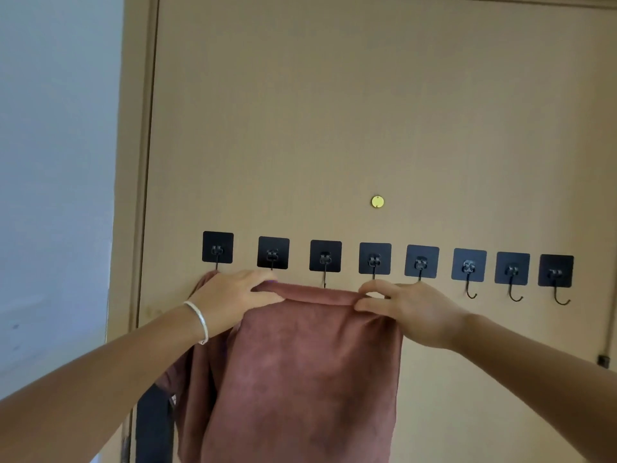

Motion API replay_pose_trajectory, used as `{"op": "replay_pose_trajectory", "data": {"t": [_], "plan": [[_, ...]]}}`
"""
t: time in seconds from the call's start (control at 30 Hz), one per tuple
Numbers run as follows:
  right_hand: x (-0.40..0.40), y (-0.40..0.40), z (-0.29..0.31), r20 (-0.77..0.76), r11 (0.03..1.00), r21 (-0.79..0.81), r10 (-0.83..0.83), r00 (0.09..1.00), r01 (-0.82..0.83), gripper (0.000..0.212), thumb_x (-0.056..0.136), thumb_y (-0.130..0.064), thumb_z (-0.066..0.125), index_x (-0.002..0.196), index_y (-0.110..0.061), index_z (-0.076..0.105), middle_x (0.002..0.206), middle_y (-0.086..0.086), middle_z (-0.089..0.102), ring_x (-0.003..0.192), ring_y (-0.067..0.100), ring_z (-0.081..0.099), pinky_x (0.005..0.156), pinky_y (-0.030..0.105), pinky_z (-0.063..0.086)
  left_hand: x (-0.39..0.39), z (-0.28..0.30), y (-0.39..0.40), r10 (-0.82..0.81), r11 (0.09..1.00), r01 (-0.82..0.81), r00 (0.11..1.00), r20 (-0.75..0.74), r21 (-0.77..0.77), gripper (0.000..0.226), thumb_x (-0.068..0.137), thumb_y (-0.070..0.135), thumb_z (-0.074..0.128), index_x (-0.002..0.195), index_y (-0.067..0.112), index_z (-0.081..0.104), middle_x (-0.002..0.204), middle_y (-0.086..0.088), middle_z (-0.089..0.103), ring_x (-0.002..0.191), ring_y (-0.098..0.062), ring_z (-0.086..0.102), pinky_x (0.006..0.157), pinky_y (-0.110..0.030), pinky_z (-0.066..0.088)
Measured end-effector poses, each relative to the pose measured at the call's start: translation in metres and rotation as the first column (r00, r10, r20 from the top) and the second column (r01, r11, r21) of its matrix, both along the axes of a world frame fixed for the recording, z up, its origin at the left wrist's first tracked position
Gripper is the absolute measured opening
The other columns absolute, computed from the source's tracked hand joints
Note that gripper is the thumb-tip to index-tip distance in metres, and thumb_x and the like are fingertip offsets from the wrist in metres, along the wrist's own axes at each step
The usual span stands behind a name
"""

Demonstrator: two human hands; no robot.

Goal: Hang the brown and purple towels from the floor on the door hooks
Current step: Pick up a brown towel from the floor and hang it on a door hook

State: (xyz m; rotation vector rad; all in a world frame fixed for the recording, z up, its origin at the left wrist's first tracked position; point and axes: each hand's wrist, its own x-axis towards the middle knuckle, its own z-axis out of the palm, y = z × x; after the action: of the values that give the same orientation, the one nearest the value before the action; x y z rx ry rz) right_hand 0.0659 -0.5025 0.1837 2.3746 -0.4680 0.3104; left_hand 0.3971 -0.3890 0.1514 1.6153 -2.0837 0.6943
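A brown towel (307,369) hangs spread against the tan door (334,111), its top edge level with the tips of a row of black adhesive hooks (325,257). My left hand (233,295), with a silver bracelet on the wrist, grips the towel's top edge below the second hook. My right hand (405,307) pinches the top edge below the fourth and fifth hooks. The towel's left corner reaches up to the first hook (217,247). Whether the towel is caught on any hook I cannot tell. No purple towel is in view.
Three bare hooks (512,274) stand to the right of my right hand. A small round brass disc (377,201) sits on the door above the row. The door frame (140,195) and a pale wall (56,162) lie to the left. Something dark (153,426) hangs at bottom left.
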Motion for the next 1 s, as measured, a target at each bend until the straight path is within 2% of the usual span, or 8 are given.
{"op": "replay_pose_trajectory", "data": {"t": [0.1, 0.23, 0.37, 0.57, 0.7, 0.83, 0.9, 1.0], "plan": [[0.021, -0.012, 0.003, 0.069, 0.987, 0.071, -0.152, 0.986, 0.147, 0.063, 0.088, -0.001, 0.043, 0.139, -0.037, 0.036, 0.134, -0.008, 0.041, 0.094, 0.023, 0.061, 0.068, 0.038, 0.053, -0.013, 0.006, -0.019, 0.154, 0.988, -0.155, 0.971, 0.181, -0.013, 0.064, 0.091, 0.011, 0.038, 0.145, 0.043, 0.032, 0.133, 0.006, 0.042, 0.112, -0.016, 0.046, 0.079, -0.026, 0.036], [0.049, -0.023, 0.002, 0.122, 0.949, 0.111, -0.306, 0.944, 0.293, 0.041, 0.096, -0.013, 0.038, 0.135, -0.026, 0.039, 0.118, 0.002, 0.043, 0.072, 0.027, 0.053, 0.056, 0.036, 0.043, -0.043, 0.015, -0.047, 0.348, 0.937, -0.349, 0.93, 0.119, -0.011, 0.06, 0.092, 0.013, 0.041, 0.144, 0.039, 0.027, 0.118, -0.003, 0.042, 0.095, -0.023, 0.05, 0.073, -0.032, 0.041], [0.068, -0.034, -0.009, 0.174, 0.919, 0.168, -0.384, 0.907, 0.357, 0.038, 0.097, -0.013, 0.037, 0.135, -0.018, 0.037, 0.119, 0.007, 0.042, 0.086, 0.031, 0.059, 0.061, 0.036, 0.04, -0.053, 0.011, -0.068, 0.443, 0.894, -0.446, 0.893, 0.076, 0.035, 0.05, 0.091, 0.01, 0.041, 0.134, 0.034, 0.037, 0.109, -0.005, 0.045, 0.085, -0.027, 0.056, 0.07, -0.036, 0.046], [0.082, -0.045, -0.039, 0.199, 0.911, 0.236, -0.385, 0.901, 0.337, 0.04, 0.097, -0.012, 0.036, 0.137, -0.013, 0.036, 0.121, 0.01, 0.047, 0.091, 0.034, 0.06, 0.068, 0.039, 0.042, -0.065, -0.013, -0.085, 0.469, 0.876, -0.464, 0.883, -0.012, 0.131, 0.049, 0.095, 0.01, 0.038, 0.14, 0.031, 0.037, 0.13, -0.004, 0.048, 0.108, -0.027, 0.056, 0.085, -0.035, 0.046], [0.087, -0.044, -0.068, 0.147, 0.9, 0.338, -0.339, 0.929, 0.275, 0.046, 0.094, -0.018, 0.047, 0.139, -0.017, 0.036, 0.119, 0.008, 0.049, 0.094, 0.033, 0.06, 0.077, 0.041, 0.05, -0.079, -0.037, -0.083, 0.44, 0.876, -0.404, 0.893, -0.095, 0.263, 0.042, 0.096, 0.02, 0.036, 0.137, 0.031, 0.039, 0.128, -0.002, 0.048, 0.108, -0.026, 0.056, 0.088, -0.037, 0.048], [0.096, -0.036, -0.091, 0.215, 0.849, 0.505, -0.301, 0.929, 0.158, 0.051, 0.09, -0.022, 0.05, 0.139, -0.018, 0.037, 0.121, 0.007, 0.05, 0.103, 0.03, 0.057, 0.086, 0.038, 0.049, -0.096, -0.057, -0.079, 0.435, 0.865, -0.347, 0.878, -0.199, 0.361, 0.038, 0.092, 0.016, 0.043, 0.129, 0.024, 0.045, 0.128, -0.002, 0.045, 0.113, -0.027, 0.053, 0.097, -0.038, 0.043], [0.096, -0.034, -0.093, 0.219, 0.829, 0.538, -0.31, 0.925, 0.15, 0.059, 0.09, -0.024, 0.055, 0.144, -0.02, 0.031, 0.128, 0.006, 0.048, 0.109, 0.029, 0.056, 0.091, 0.038, 0.049, -0.098, -0.059, -0.077, 0.48, 0.819, -0.404, 0.872, -0.099, 0.407, 0.036, 0.093, 0.014, 0.042, 0.128, 0.019, 0.049, 0.132, -0.005, 0.042, 0.121, -0.028, 0.048, 0.1, -0.041, 0.041], [0.089, -0.034, -0.09, 0.15, 0.852, 0.477, -0.32, 0.935, 0.216, 0.067, 0.087, -0.024, 0.058, 0.146, -0.022, 0.026, 0.135, 0.006, 0.041, 0.115, 0.029, 0.049, 0.094, 0.041, 0.047, -0.097, -0.063, -0.074, 0.489, 0.733, -0.524, 0.849, 0.199, 0.434, 0.04, 0.092, 0.013, 0.048, 0.132, 0.011, 0.051, 0.136, -0.01, 0.039, 0.125, -0.032, 0.04, 0.104, -0.043, 0.039]]}}
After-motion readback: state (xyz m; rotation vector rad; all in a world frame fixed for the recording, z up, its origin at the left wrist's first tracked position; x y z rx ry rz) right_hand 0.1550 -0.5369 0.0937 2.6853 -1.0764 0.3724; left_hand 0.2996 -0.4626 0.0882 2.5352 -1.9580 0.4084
